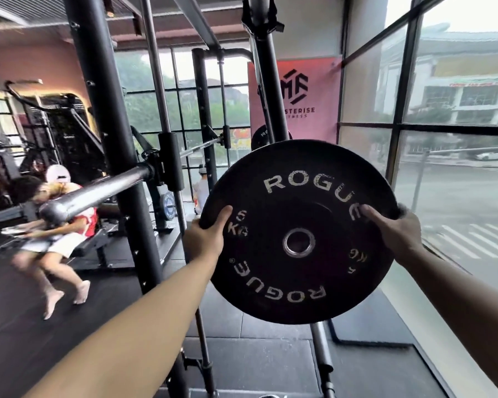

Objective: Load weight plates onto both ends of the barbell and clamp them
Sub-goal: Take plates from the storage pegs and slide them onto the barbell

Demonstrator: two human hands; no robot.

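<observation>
Bare barbell sleeve juts out at left, open air between its tip and the bumper plate.
A black rack upright rises by it; left hand and right hand grip opposite rims of the black Rogue-marked bumper plate, held upright near the window wall.

Head view forward, near weight plate

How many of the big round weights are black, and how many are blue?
Black weights: 2, the held weight and the weight behind the post
Blue weights: 1, the blue weight low by the rack
Total: 3
</observation>
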